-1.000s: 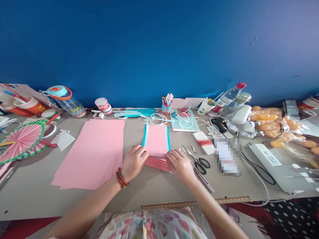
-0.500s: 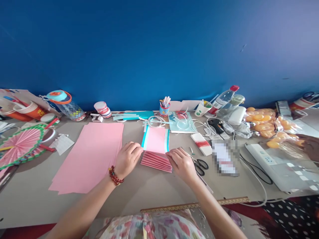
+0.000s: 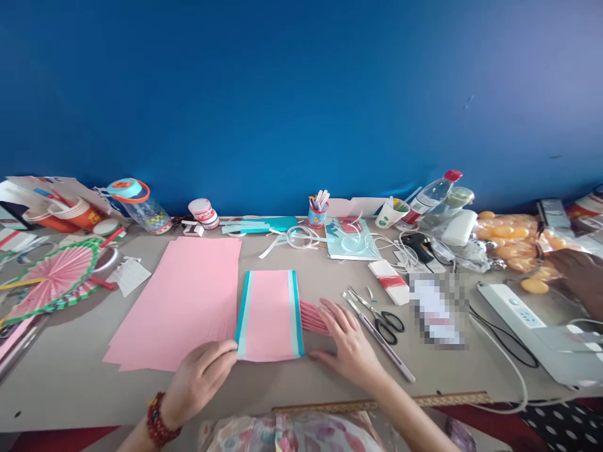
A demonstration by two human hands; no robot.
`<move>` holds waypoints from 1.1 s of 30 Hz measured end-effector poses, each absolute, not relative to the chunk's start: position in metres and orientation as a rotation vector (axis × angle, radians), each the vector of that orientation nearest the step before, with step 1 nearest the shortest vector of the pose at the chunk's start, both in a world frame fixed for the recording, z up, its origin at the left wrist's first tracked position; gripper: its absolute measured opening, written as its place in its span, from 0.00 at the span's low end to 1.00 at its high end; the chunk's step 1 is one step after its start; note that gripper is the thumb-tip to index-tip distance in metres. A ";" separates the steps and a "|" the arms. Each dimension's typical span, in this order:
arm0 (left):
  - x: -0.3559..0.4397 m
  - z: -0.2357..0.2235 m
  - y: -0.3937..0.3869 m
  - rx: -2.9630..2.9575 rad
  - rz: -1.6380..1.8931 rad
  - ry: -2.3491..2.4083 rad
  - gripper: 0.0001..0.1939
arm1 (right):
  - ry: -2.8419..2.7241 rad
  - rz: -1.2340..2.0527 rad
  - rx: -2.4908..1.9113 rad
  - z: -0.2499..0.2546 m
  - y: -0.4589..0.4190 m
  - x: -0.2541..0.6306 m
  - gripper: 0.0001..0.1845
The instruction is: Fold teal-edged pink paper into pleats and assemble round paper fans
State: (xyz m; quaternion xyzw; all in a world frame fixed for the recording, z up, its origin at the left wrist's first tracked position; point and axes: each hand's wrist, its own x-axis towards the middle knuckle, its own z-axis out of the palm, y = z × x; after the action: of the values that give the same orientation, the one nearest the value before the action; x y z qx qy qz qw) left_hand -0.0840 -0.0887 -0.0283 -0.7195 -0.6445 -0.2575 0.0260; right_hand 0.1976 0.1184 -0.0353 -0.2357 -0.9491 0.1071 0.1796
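Note:
A pink paper sheet [image 3: 269, 314] with teal and pale blue strips down both long sides lies flat in front of me. Its near left corner is pinched between the thumb and fingers of my left hand [image 3: 200, 380]. To its right sits a pleated pink paper [image 3: 311, 316], whose left end meets the sheet's edge. My right hand [image 3: 348, 345] rests over the right end of the pleats, fingers apart and thumb stretched toward the sheet's near right corner. Left of the sheet is a stack of plain pink paper [image 3: 183, 301].
Scissors [image 3: 389, 323] and a slim cutter knife [image 3: 389, 355] lie right of my right hand. A power strip [image 3: 518, 317] and another person's hand [image 3: 579, 276] are far right. A pink pleated fan [image 3: 56, 276] lies left; a wooden ruler [image 3: 400, 402] runs along the front edge.
The bordered sheet has come toward me and now lies flat. The pleated paper has shifted from below the sheet to its right side. My right hand has let go of the sheet.

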 end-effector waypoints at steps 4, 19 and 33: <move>-0.089 -0.025 -0.092 -1.990 -1.136 -2.086 0.11 | -2.698 0.353 -0.670 -0.036 0.146 0.190 0.26; -0.046 -0.042 -0.068 -2.213 -0.853 -2.139 0.10 | -2.504 0.267 -0.701 0.001 0.226 0.111 0.18; -0.041 -0.036 -0.044 -2.427 -0.658 -2.259 0.07 | -2.702 0.673 -0.564 -0.042 0.101 0.200 0.05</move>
State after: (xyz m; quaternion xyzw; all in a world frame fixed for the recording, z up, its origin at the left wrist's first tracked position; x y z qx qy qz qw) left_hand -0.0410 -0.0440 -0.0363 -0.7129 -0.6635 -0.1932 -0.1192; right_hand 0.1997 0.1007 -0.0420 -0.1963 -0.9403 0.2344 0.1497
